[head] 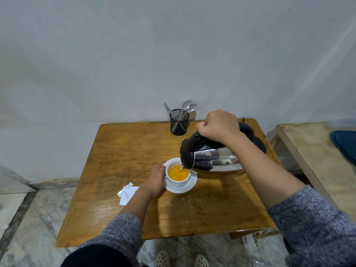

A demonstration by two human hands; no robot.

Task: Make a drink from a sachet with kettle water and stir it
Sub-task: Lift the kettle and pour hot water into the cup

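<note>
My right hand (219,126) grips the black handle of a steel kettle (215,159), which is tipped left with its spout over a white cup (180,181). Water runs into the cup, which holds orange liquid (177,173). The cup stands on a white saucer (189,186) near the middle of the wooden table (125,147). My left hand (157,180) rests against the cup's left side and holds it. A torn white sachet (127,192) lies flat on the table left of my left wrist.
A black mesh holder (179,122) with spoons and a fork stands at the table's back edge by the wall. The kettle's black base (259,143) sits at the back right. A second table (316,157) with a blue object (344,143) stands to the right.
</note>
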